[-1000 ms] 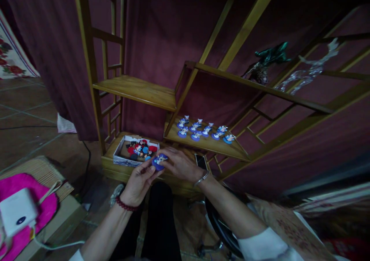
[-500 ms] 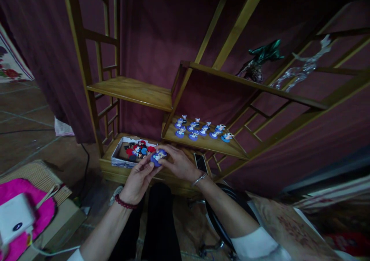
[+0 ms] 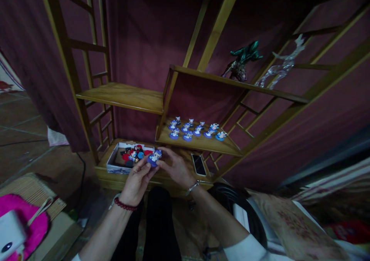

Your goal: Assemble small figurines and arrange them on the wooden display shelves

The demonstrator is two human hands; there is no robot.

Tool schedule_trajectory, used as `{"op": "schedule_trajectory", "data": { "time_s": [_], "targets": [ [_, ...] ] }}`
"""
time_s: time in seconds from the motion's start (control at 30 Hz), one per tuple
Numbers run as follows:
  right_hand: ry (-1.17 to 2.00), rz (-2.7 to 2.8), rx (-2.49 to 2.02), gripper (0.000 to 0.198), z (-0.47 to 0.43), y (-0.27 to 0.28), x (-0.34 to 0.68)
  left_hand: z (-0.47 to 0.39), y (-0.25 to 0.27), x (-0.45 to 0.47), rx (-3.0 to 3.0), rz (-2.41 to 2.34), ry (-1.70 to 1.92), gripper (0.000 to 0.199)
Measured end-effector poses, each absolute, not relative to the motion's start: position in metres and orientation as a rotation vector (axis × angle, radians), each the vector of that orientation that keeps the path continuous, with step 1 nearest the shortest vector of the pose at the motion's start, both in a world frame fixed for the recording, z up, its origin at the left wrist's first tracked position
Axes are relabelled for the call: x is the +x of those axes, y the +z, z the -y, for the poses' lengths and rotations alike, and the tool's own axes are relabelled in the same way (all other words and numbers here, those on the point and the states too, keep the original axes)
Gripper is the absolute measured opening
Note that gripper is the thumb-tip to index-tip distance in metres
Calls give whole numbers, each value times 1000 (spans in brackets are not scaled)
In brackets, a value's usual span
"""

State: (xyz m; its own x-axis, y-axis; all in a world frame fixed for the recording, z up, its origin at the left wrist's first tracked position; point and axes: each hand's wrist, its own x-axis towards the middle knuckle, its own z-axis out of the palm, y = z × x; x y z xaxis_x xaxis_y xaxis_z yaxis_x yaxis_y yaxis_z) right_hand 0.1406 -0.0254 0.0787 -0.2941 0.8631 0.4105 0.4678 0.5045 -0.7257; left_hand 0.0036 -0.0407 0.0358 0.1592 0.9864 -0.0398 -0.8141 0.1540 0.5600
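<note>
A small purple-and-white figurine (image 3: 154, 158) on a round purple base is held between both hands, just in front of the box. My left hand (image 3: 138, 180) grips the base from below and the left, thumb on its edge. From the right, my right hand (image 3: 175, 168) closes its fingers on the figurine's side. Beyond the hands is an open cardboard box (image 3: 117, 170) with red, blue and black figures (image 3: 135, 154) in it. Several similar figurines (image 3: 187, 136) stand in rows on the lower right shelf (image 3: 199, 143).
A phone (image 3: 199, 164) lies on the cabinet's base right of my hands. A wooden shelf (image 3: 121, 95) juts out at upper left. Above right stand a green-and-brown statue (image 3: 244, 61) and a clear deer figure (image 3: 281, 66). A white device (image 3: 11, 232) rests on pink cloth at lower left.
The view has shifted, so the cabinet and shelves appear further left and the phone shows more fully. Both hands still hold the figurine, which appears slightly more upright.
</note>
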Motion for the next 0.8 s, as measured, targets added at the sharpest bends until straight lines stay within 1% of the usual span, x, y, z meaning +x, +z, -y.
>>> {"op": "schedule_trajectory", "data": {
  "time_s": [0.17,0.33,0.5,0.8],
  "targets": [
    [527,1885,-1143,28,26,73,149,40,35,16,465,-475,1312,28],
    [523,1797,-1183,22,29,74,165,37,37,35,471,-461,1265,28],
    [551,1723,-1200,28,32,72,186,34,41,57,489,-436,1227,21],
    [617,1609,-1215,52,32,62,227,22,50,100,481,-450,1148,21]
  ]
}}
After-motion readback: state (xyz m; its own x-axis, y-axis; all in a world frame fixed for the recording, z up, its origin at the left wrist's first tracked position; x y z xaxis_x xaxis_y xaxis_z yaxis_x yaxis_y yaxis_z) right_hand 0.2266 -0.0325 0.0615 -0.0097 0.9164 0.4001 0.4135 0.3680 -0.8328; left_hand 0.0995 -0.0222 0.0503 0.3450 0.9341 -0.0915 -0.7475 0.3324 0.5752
